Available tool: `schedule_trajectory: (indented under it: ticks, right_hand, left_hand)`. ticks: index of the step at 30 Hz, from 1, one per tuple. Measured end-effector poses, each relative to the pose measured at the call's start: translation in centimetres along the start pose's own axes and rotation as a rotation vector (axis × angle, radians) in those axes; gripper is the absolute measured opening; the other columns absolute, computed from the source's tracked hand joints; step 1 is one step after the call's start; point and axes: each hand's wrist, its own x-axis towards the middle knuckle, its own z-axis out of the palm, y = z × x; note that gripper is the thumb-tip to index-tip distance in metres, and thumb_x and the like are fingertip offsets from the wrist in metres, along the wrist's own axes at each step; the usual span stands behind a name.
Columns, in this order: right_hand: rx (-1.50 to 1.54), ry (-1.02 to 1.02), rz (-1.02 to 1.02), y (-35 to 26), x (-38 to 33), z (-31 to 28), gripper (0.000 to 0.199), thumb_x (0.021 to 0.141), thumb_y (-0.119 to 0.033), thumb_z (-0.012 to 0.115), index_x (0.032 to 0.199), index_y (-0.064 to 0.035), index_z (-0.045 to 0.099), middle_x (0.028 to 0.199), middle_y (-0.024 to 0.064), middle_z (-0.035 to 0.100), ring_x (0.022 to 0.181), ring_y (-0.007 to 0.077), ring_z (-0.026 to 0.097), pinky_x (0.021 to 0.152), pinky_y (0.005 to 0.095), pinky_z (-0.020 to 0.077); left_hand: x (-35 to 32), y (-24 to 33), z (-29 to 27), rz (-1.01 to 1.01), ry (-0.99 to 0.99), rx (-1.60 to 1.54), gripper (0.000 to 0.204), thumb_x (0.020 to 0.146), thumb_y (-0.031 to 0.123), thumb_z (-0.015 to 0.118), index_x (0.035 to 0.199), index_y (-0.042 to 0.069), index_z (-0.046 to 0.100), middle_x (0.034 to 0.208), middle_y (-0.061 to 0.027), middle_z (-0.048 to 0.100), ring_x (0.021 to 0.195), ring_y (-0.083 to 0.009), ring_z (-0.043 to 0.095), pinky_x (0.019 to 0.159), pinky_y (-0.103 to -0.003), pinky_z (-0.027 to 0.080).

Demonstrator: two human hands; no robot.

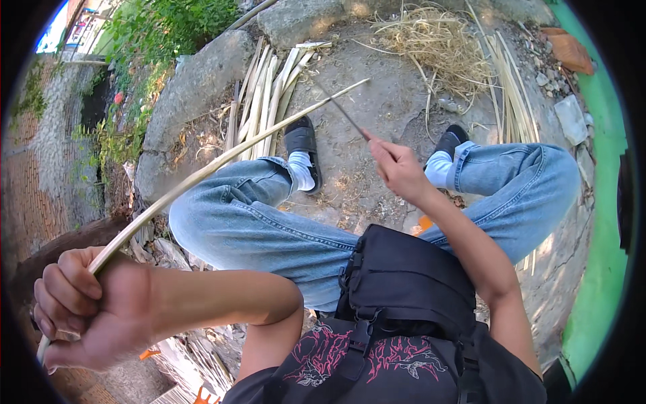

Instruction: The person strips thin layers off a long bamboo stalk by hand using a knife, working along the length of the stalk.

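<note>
My left hand [101,306], low at the left, is closed around the thick end of a long pale bamboo strip [222,159]. The strip slants up and right past my left knee and narrows to a tip above the ground. In front of me, my right hand [398,167] grips a thin knife [348,120], its handle mostly hidden by my fingers. The dark blade points up and left and crosses the strip close to its tip; whether the two touch, I cannot tell.
Cut strips [259,101] lie beyond my left shoe, with more strips [515,111] at the far right. Curly shavings [437,47] are heaped at the back. A black bag [410,269] rests at my lap. Rough stones [195,87] border the left; a green wall [599,283] runs along the right.
</note>
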Motion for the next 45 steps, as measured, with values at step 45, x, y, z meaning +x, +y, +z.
schedule_trajectory:
  ticks: [45]
  right_hand:
    - [-0.125, -0.172, -0.35, 1.8, -0.1, 0.3, 0.039, 0.098, -0.023, 0.047, 0.132, -0.0048, 0.05, 0.059, -0.0057, 0.036, 0.055, 0.0027, 0.033, 0.049, 0.0219, 0.0294]
  left_hand:
    - [-1.4, 0.7, 3.5, -0.034, 0.019, 0.135, 0.042, 0.082, 0.018, 0.049, 0.052, 0.021, 0.019, 0.047, 0.0041, 0.019, 0.04, -0.0082, 0.017, 0.038, -0.023, 0.012]
